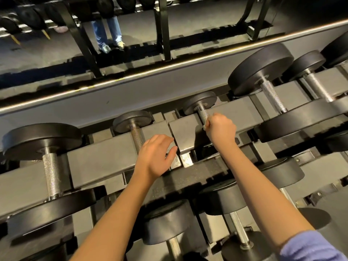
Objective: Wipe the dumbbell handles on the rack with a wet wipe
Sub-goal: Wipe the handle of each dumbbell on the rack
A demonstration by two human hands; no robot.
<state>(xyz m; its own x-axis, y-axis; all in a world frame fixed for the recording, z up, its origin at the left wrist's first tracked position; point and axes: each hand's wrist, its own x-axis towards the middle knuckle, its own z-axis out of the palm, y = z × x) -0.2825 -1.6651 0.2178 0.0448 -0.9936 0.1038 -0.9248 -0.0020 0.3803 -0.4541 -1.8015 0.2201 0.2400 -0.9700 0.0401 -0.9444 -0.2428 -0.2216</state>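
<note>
Gripping hard, the right hand (221, 129) is curled in a fist round the handle (203, 113) of a small dumbbell (200, 102) just right of centre, and a scrap of white wipe (206, 126) peeks out between fingers and steel. The left hand (156, 159), centre frame, lies loose and open on the grey rack (105, 157), fingers gently bent toward the upper right, holding nothing. It covers the near end of a second handle (137, 137), just left of the first. Both bare forearms run up from the bottom edge, with a lilac sleeve (308, 247) in the lower right corner. Wider now: a big dumbbell (50, 174) sits in its cradle at the left, and another large one (273, 95) at the upper right, with more beyond it toward the right edge. On the lower tier, bottom centre, black heads (167, 221) face up. Across the top runs a mirror (207, 25), and in its upper left stand legs in jeans (107, 29) and pale shoes.
</note>
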